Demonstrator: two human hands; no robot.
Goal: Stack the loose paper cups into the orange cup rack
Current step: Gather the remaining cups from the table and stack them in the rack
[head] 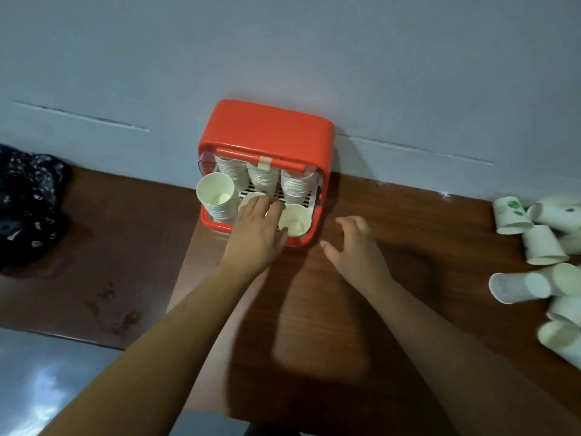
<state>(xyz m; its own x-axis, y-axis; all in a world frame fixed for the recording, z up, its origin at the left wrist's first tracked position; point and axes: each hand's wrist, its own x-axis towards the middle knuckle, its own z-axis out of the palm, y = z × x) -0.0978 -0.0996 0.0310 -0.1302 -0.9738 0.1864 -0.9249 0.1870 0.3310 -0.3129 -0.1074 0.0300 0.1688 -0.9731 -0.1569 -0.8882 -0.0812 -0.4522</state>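
Brown wooden table (345, 309) runs up to a pale wall (283, 42), and the orange rack (267, 127) sits flush against it, with cup stacks (215, 191) inside. The left hand (256, 229) reaches in over the front middle cup (251, 198), fingers across its rim; whether it's gripping, I can't tell. The right hand (355, 247) hovers just beside the rack's front corner, fingers spread, holding nothing. A wide stretch of wood separates it from the loose cups (544, 247) heaped at the right edge. Dark patterned cloth (28, 199) lies far left.
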